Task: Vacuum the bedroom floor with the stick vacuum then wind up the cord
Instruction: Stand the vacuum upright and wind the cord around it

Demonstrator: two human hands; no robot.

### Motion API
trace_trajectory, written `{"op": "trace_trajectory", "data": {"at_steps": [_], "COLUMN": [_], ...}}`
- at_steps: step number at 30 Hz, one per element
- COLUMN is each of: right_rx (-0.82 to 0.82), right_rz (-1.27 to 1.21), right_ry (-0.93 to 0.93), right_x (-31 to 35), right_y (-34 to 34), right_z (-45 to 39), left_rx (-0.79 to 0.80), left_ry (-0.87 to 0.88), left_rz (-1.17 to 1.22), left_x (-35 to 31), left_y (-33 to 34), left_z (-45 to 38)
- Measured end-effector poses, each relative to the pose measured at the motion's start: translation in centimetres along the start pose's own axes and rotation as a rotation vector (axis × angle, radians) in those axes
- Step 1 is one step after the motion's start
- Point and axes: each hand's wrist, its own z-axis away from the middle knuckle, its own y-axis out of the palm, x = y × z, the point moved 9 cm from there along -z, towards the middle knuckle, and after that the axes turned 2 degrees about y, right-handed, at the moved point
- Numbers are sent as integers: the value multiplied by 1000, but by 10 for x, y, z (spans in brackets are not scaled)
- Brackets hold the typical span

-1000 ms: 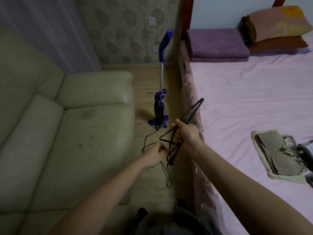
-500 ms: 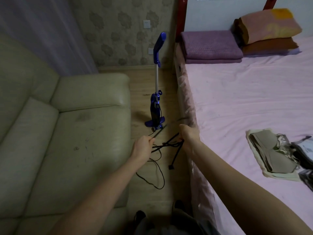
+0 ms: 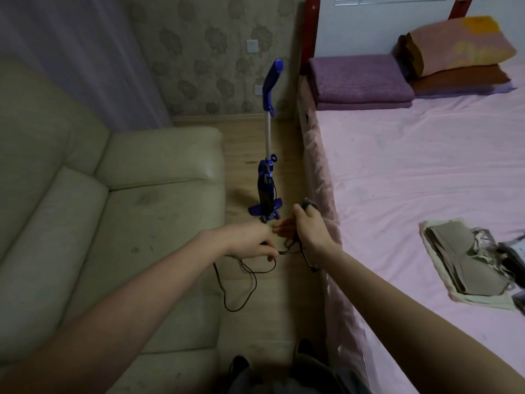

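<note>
A blue stick vacuum (image 3: 267,177) stands upright on the wooden floor strip between sofa and bed. Its black cord (image 3: 241,282) runs from its base to my hands and hangs in a loose loop over the floor below them. My right hand (image 3: 311,233) grips a bundle of cord loops close to the bed's edge; most of the bundle is hidden behind the hand. My left hand (image 3: 250,241) pinches the cord just left of it. The two hands are nearly touching, just in front of the vacuum's base.
A pale green sofa (image 3: 113,223) fills the left. The bed (image 3: 426,180) with a pink sheet fills the right, bearing a folded purple blanket (image 3: 358,81), pillows (image 3: 454,49) and a cloth bundle (image 3: 466,257). Wall sockets (image 3: 252,46) sit behind the vacuum.
My hands have come together, the left one moving right toward the right hand. The big loops held up by my right hand have dropped into its grip, and the slack on the floor has shifted left.
</note>
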Motion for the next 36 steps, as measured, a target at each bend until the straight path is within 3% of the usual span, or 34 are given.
{"op": "trace_trajectory", "data": {"at_steps": [4, 9, 13, 17, 19, 21, 23, 28, 33, 36], "right_rx": [74, 60, -207, -470, -409, -244, -72, 120, 308, 301], "right_rz": [300, 357, 223, -22, -25, 79, 185, 259, 241, 285], "right_ry": [-93, -111, -57, 15, 3, -25, -87, -158, -88, -90], "right_x": [-2, -5, 5, 11, 12, 11, 12, 3, -15, -20], "right_y": [13, 16, -30, -98, -101, -80, -50, 0, 27, 29], "right_z": [8, 1, -15, -23, -22, -19, -12, -6, -1, -3], "left_rx": [-110, -268, -279, -299, -415, -657, -834, -810, -782, -785], "left_ry": [6, -24, -44, -248, -385, -490, -482, -311, -225, -227], "left_rz": [62, 277, 467, 455, 615, 894, 1218, 1783, 1916, 1966], "left_x": [1, 17, 47, 115, 141, 150, 140, 96, 83, 87], "left_y": [-21, -27, -8, 49, 64, 51, 27, -22, -40, -39], "left_z": [-2, 1, 9, 33, 41, 45, 38, 7, -4, -4]}}
